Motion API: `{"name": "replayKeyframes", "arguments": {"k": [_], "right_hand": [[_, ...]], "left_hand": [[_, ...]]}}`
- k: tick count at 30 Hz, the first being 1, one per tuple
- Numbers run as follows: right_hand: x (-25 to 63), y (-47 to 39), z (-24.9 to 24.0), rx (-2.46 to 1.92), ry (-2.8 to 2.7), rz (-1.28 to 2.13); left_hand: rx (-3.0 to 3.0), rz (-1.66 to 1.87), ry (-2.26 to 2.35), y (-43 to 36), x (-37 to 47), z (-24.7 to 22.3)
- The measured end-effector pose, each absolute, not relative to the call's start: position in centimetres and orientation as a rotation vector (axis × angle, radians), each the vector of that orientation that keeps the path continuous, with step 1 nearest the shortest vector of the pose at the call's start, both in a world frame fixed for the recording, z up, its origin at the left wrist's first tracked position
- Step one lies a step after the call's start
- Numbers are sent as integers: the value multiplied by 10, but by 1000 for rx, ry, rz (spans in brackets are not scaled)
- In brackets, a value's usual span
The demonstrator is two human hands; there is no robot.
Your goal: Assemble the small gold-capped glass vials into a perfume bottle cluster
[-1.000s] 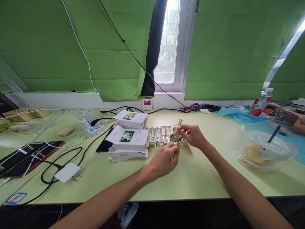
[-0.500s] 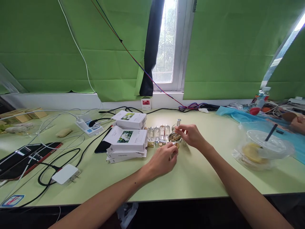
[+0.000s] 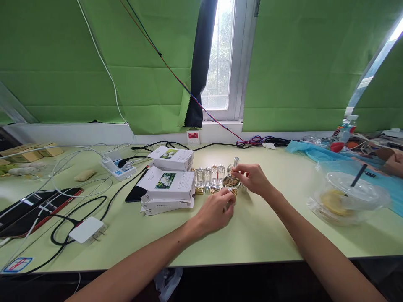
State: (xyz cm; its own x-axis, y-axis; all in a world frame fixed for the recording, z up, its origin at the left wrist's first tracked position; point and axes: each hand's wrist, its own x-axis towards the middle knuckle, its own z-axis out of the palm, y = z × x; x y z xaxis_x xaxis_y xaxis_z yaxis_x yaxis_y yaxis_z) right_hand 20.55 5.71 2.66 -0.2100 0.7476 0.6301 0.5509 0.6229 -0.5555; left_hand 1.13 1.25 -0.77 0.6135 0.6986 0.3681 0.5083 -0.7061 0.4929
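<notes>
My right hand (image 3: pixel 252 178) is closed in a pinch over the rim of a small round dish (image 3: pixel 223 180) that holds tiny brownish pieces. What its fingertips grip is too small to make out. A silver-capped piece (image 3: pixel 236 161) stands just behind those fingers. My left hand (image 3: pixel 215 210) rests on the table in front of the dish, its fingers curled near a gold cap (image 3: pixel 234 191); whatever they hold is hidden. Several small clear glass bottles (image 3: pixel 207 176) stand in a row left of the dish, with gold and silver pieces lying before them.
Stacked white boxes (image 3: pixel 176 186) with flower pictures stand left of the bottles, partly over a dark phone (image 3: pixel 134 191). Cables, a power strip (image 3: pixel 117 167) and a white charger (image 3: pixel 87 229) lie farther left. A lidded plastic cup (image 3: pixel 341 197) stands right; another person's hand (image 3: pixel 395 162) is beyond.
</notes>
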Motion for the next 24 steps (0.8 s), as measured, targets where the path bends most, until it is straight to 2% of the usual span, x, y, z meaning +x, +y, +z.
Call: {"name": "replayKeyframes", "arguments": {"k": [24], "right_hand": [[201, 56, 18, -1066, -1806, 243]], "left_hand": [[2518, 764, 971, 12, 10, -6]]}}
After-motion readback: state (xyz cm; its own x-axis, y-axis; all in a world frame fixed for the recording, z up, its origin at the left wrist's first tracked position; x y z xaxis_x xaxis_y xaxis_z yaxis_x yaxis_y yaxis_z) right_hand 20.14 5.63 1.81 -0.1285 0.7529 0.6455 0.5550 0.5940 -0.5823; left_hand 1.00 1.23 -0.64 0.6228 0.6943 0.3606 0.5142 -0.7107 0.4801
